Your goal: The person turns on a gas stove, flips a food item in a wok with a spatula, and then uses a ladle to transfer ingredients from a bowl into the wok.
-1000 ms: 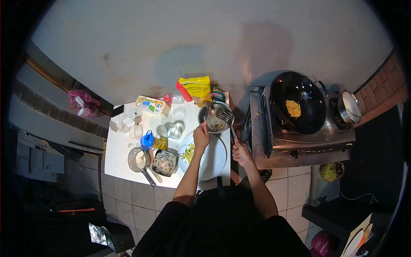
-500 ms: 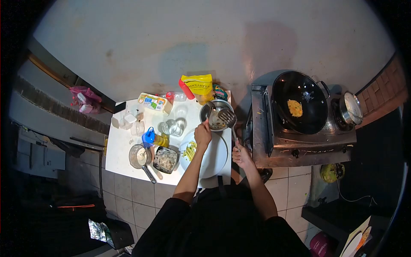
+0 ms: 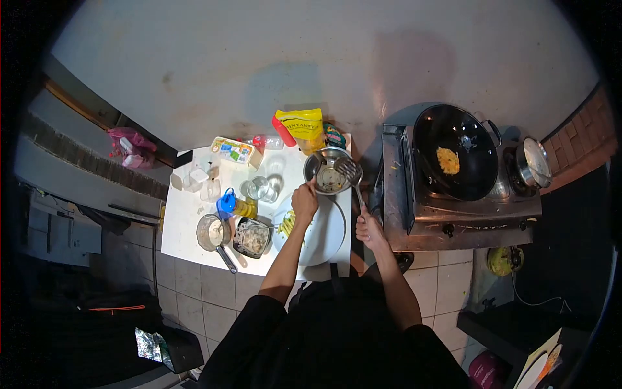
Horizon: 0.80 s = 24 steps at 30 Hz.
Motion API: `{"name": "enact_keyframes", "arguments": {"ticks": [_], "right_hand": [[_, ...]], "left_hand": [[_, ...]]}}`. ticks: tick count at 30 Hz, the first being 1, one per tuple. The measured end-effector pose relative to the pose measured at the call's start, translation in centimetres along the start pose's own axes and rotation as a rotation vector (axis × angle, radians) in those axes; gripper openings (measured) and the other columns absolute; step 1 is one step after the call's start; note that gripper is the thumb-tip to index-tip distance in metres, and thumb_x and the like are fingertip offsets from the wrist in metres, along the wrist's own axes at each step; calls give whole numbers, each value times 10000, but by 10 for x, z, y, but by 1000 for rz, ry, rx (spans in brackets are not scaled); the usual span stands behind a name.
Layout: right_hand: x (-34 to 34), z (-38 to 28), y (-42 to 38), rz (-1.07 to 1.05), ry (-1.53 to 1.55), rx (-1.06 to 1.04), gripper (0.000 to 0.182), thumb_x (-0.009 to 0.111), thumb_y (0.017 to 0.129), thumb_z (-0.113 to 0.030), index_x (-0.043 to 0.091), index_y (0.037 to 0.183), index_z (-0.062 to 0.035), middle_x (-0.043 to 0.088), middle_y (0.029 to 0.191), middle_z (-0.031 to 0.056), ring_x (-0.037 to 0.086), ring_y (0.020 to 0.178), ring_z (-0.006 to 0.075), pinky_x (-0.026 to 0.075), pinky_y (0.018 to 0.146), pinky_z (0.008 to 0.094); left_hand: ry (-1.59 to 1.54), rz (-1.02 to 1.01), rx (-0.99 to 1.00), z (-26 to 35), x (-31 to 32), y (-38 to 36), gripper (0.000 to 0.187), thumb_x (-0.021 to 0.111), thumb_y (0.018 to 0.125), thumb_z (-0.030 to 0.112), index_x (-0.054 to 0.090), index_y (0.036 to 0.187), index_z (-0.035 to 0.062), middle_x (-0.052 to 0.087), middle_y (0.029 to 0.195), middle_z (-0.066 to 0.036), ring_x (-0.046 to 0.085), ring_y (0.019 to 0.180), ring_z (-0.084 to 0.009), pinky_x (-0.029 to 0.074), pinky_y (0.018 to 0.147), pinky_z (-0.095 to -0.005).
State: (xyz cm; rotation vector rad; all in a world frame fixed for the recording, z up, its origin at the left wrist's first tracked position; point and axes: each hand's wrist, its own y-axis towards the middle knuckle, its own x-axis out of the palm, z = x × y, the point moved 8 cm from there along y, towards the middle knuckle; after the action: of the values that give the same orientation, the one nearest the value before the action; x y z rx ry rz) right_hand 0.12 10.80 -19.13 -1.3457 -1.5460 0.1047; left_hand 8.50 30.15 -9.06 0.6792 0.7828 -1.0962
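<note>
My left hand (image 3: 304,202) is closed round the handle of a dark ladle (image 3: 313,166), whose head is at the left side of a metal bowl (image 3: 335,185). Closed on the handle of a slotted spatula (image 3: 350,171) is my right hand (image 3: 370,229); the spatula's head is over the bowl's right side. Some residue shows inside the bowl. Just below the bowl lies a large white plate (image 3: 327,236) with green strips (image 3: 286,223) on its left part. An orange-brown fried piece (image 3: 448,161) sits in the black wok (image 3: 476,170) on the stove.
A metal pot (image 3: 535,162) stands right of the wok on the stove (image 3: 466,227). Along the white table (image 3: 184,240) are a yellow pouch (image 3: 302,126), a glass (image 3: 259,188), a blue-capped oil bottle (image 3: 236,205), a saucepan (image 3: 211,232) and a dark tray (image 3: 252,238).
The spatula has shifted slightly right and upward over the bowl, and my right hand has moved a little with it. My left hand stays on the ladle. The whole view has shifted slightly.
</note>
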Motion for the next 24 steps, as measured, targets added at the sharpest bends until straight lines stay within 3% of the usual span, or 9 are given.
{"name": "enact_keyframes", "arguments": {"ticks": [2, 12, 16, 18, 22, 24], "right_hand": [[1, -7, -4, -19, 10, -5, 467, 433, 916, -519, 385, 633, -152, 224, 446, -82, 197, 311, 46, 152, 269, 207], [1, 3, 1, -16, -86, -32, 465, 448, 908, -525, 377, 630, -160, 226, 448, -83, 176, 309, 41, 148, 268, 203], [0, 3, 4, -12, 13, 12, 478, 420, 914, -535, 371, 616, -165, 228, 448, -85, 180, 311, 41, 148, 269, 202], [-2, 14, -2, -32, 2, 24, 478, 415, 917, -533, 373, 614, -165, 228, 447, -84, 184, 312, 43, 145, 269, 203], [4, -7, -4, -3, 42, -44, 472, 417, 922, -519, 381, 615, -163, 235, 442, -81, 188, 309, 46, 146, 268, 211], [7, -12, -2, -17, 34, -52, 470, 419, 922, -517, 385, 616, -162, 238, 441, -80, 187, 307, 46, 147, 267, 213]], "left_hand": [[-7, -82, -10, -9, 8, -5, 481, 389, 951, 389, 664, 808, 22, 594, 709, -274, 582, 698, -452, 452, 636, -515], [-380, 6, 82, 44, -23, -1, 573, 327, 966, 410, 590, 723, -36, 554, 671, -284, 569, 687, -448, 409, 620, -503], [-162, -36, 72, 19, 4, -4, 579, 328, 960, 434, 617, 744, -18, 568, 679, -279, 583, 705, -439, 425, 628, -506], [-8, -89, -44, -6, 14, -3, 504, 366, 947, 428, 654, 818, 35, 604, 706, -250, 588, 722, -442, 446, 657, -515], [-52, -168, -103, -21, 23, -14, 510, 342, 956, 429, 678, 843, 63, 611, 742, -257, 588, 753, -442, 454, 678, -516], [-21, -150, -22, -18, 25, -14, 509, 330, 963, 416, 680, 860, 60, 606, 742, -265, 585, 751, -445, 455, 674, -505]]}}
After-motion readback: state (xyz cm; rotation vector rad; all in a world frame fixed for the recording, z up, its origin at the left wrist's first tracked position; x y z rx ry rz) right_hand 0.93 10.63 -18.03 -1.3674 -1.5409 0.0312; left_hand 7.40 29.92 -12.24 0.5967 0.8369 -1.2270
